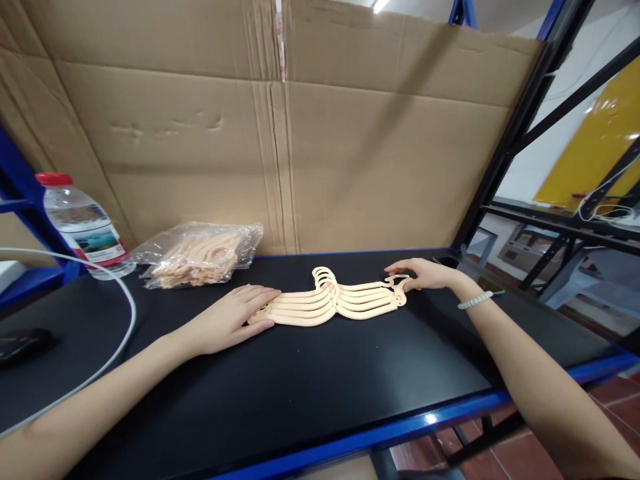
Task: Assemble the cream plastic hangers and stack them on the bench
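Note:
Several cream plastic hangers (305, 310) lie nested side by side on the black table (320, 400), their hooks bunched at the middle. My left hand (235, 317) rests over the left end of the hangers, its thumb apart from the other fingers, gripping that end. At the right end my right hand (425, 275), with a beaded bracelet on the wrist, has its thumb and fingers bent around the tips of the hangers.
A clear bag of similar cream pieces (200, 257) lies behind my left hand. A water bottle with a red cap (90, 230) stands at the back left. A white cable (131, 313) and dark mouse (25, 345) are at left. Cardboard (200, 133) walls the back.

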Action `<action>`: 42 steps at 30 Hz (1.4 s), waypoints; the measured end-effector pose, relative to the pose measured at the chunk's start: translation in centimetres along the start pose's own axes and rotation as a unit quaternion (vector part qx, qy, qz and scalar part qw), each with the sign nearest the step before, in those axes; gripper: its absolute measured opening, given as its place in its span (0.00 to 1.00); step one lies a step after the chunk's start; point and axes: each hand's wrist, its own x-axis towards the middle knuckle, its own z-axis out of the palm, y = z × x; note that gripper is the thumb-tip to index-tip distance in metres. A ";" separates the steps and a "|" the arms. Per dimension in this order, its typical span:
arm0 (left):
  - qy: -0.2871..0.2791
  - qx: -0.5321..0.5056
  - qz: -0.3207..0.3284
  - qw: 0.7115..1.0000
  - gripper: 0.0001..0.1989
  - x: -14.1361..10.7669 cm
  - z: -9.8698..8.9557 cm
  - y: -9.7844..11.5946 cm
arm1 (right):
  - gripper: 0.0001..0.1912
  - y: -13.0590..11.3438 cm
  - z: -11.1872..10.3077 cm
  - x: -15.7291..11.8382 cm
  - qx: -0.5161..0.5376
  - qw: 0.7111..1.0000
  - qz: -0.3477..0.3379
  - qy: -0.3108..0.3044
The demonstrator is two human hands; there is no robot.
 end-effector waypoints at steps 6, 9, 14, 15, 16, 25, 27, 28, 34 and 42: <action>-0.003 -0.008 0.001 1.000 0.26 -0.2 -0.2 0.2 | 0.30 -0.2 0.1 -0.1 -0.020 1.000 -0.002 -0.002; -0.010 -0.003 0.000 1.000 0.27 -0.2 -0.1 0.1 | 0.37 -0.4 0.1 -0.5 -0.030 1.000 -0.001 -0.003; -0.007 0.003 0.002 1.000 0.27 -0.1 0.1 -0.1 | 0.38 -1.6 0.8 -0.2 -0.071 0.997 -0.025 0.011; -0.004 0.004 0.002 1.000 0.27 0.0 0.2 -0.1 | 0.35 -1.8 0.9 0.0 -0.078 0.996 -0.026 0.015; -0.001 0.004 0.002 1.000 0.27 0.1 0.2 -0.1 | 0.32 -2.1 1.0 0.2 -0.083 0.996 -0.026 0.019; 0.012 0.012 0.007 1.000 0.26 0.3 0.0 0.5 | 0.35 -3.2 1.5 -0.1 -0.163 0.983 -0.073 0.035; 0.011 0.018 0.003 1.000 0.26 0.3 0.0 0.7 | 0.32 -3.7 1.9 -0.6 -0.184 0.979 -0.082 0.040; 0.012 0.020 0.003 1.000 0.26 0.4 -0.1 0.8 | 0.30 -3.9 2.0 -0.8 -0.195 0.976 -0.084 0.045; 0.007 0.024 0.008 1.000 0.27 0.4 0.1 0.7 | 0.23 -4.4 1.9 -2.5 -0.255 0.961 -0.088 0.057; 0.002 0.034 0.007 0.999 0.27 0.3 0.2 0.8 | 0.23 -4.7 1.5 -2.9 -0.289 0.953 -0.081 0.040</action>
